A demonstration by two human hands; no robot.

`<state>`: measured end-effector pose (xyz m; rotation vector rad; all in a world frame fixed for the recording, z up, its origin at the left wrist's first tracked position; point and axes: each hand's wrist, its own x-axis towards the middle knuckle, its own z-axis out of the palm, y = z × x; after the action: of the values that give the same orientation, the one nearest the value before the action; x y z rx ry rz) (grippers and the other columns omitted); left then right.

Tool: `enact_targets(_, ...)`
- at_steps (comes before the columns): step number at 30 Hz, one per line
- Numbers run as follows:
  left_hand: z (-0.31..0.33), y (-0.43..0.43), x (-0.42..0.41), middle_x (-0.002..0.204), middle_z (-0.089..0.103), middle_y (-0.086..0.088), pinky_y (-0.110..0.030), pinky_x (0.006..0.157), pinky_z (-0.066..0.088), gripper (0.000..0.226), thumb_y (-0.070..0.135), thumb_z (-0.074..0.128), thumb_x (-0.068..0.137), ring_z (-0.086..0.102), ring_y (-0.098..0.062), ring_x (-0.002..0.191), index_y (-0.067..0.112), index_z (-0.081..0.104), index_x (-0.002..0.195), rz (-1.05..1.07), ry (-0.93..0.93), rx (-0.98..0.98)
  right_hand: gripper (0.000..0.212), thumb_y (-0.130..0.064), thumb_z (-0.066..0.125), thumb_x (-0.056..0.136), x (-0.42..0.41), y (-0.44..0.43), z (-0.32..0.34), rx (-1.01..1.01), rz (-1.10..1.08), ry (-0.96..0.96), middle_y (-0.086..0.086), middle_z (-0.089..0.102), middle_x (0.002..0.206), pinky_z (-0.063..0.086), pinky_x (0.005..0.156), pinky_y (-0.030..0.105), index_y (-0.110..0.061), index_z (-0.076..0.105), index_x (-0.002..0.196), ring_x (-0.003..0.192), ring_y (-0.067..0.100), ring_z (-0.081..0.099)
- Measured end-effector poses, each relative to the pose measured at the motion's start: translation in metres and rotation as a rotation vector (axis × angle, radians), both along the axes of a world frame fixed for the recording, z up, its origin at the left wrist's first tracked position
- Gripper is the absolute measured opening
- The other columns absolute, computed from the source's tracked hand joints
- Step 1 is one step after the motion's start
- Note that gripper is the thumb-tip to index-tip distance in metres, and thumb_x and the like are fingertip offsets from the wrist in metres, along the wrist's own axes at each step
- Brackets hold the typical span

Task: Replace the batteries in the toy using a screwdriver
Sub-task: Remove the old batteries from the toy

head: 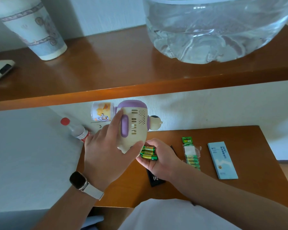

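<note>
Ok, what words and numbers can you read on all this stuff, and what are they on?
"24合1": on the blue box, printed sideways; its smaller lines are too blurred.
"GP": on the green top of the battery pack; the rest is too small.
Too small to read: the print on the loose batteries in the right hand.
Blurred: the bottle label.
No writing shows on the toy in the left hand.

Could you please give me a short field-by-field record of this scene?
left hand: grips the cream and purple toy
right hand: holds loose green batteries by the toy's lower end
table: battery pack, blue box, black tray partly under the right hand
shelf: patterned cup, clear water jug
</note>
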<state>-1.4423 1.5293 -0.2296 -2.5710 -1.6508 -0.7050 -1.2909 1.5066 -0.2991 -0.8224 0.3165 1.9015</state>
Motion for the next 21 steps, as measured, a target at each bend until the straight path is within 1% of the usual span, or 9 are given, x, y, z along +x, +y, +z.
enact_targets(2,0.0,-0.003,0.004,0.11,0.071,0.001,-0.036,0.079,0.052,0.083,0.069,0.056,0.079,0.068,-0.019,0.093,0.021,0.041,0.146,-0.02,0.047,0.002,0.026,-0.006,0.058,0.094,-0.004,0.002,0.003,0.011,-0.019,-0.028,0.02,0.07,0.114,0.06,0.08,0.044,-0.001,0.063,0.118,0.098,0.032,0.071)
enact_targets(3,-0.003,-0.005,0.007,0.106,0.071,0.003,-0.036,0.078,0.052,0.082,0.067,0.058,0.079,0.068,-0.018,0.091,0.022,0.042,0.145,-0.035,0.095,-0.003,0.026,-0.01,0.056,0.095,-0.007,0.003,0.005,0.033,-0.018,-0.053,0.016,0.071,0.111,0.061,0.073,0.04,-0.006,0.065,0.119,0.095,0.03,0.071)
enact_targets(4,-0.006,-0.008,0.01,0.104,0.07,0.004,-0.036,0.077,0.052,0.081,0.066,0.06,0.079,0.068,-0.018,0.09,0.022,0.042,0.144,-0.047,0.139,-0.008,0.025,-0.014,0.054,0.097,-0.009,0.004,0.006,0.054,-0.018,-0.077,0.012,0.071,0.11,0.059,0.069,0.037,-0.012,0.068,0.118,0.094,0.027,0.071)
enact_targets(6,-0.011,-0.01,0.012,0.104,0.069,0.006,-0.036,0.078,0.051,0.08,0.066,0.061,0.078,0.067,-0.017,0.091,0.024,0.043,0.143,-0.053,0.167,-0.018,0.025,-0.02,0.052,0.099,-0.012,0.006,0.006,0.06,-0.03,-0.091,0.007,0.072,0.113,0.058,0.066,0.033,-0.019,0.07,0.116,0.098,0.025,0.07)
enact_targets(8,-0.013,-0.008,0.011,0.105,0.069,0.007,-0.036,0.079,0.051,0.08,0.066,0.062,0.077,0.067,-0.016,0.091,0.025,0.043,0.143,-0.047,0.147,-0.02,0.026,-0.02,0.052,0.099,-0.012,0.006,0.006,0.06,-0.041,-0.066,0.006,0.072,0.114,0.058,0.068,0.034,-0.02,0.069,0.119,0.101,0.025,0.07)
enact_targets(12,-0.013,-0.002,0.009,0.109,0.07,0.007,-0.036,0.082,0.05,0.082,0.067,0.061,0.078,0.067,-0.016,0.094,0.026,0.039,0.145,-0.034,0.106,-0.008,0.023,-0.017,0.052,0.099,-0.01,0.007,0.01,0.074,-0.05,-0.012,0.008,0.074,0.106,0.061,0.072,0.036,-0.016,0.069,0.115,0.092,0.025,0.072)
enact_targets(15,-0.013,0.001,0.005,0.108,0.071,0.006,-0.036,0.082,0.049,0.083,0.066,0.064,0.077,0.068,-0.016,0.093,0.026,0.041,0.146,-0.014,0.068,-0.005,0.022,-0.012,0.053,0.098,-0.009,0.006,0.014,0.086,-0.02,0.018,0.011,0.074,0.104,0.061,0.076,0.041,-0.01,0.068,0.114,0.089,0.027,0.073)
enact_targets(19,-0.016,0.004,-0.001,0.111,0.071,0.002,-0.041,0.083,0.053,0.086,0.066,0.062,0.076,0.068,-0.02,0.095,0.024,0.039,0.147,0.001,0.018,-0.017,0.027,-0.001,0.054,0.092,-0.005,0.005,0.017,0.074,-0.016,0.07,0.021,0.069,0.116,0.059,0.083,0.05,-0.002,0.06,0.118,0.101,0.035,0.069)
enact_targets(21,-0.019,0.006,-0.006,0.119,0.069,0.004,-0.046,0.086,0.054,0.086,0.068,0.06,0.077,0.066,-0.02,0.101,0.029,0.033,0.149,0.025,-0.047,-0.098,0.029,0.002,0.056,0.09,-0.003,0.005,0.015,0.067,-0.015,0.09,0.024,0.063,0.127,0.057,0.089,0.052,-0.001,0.059,0.119,0.11,0.037,0.066)
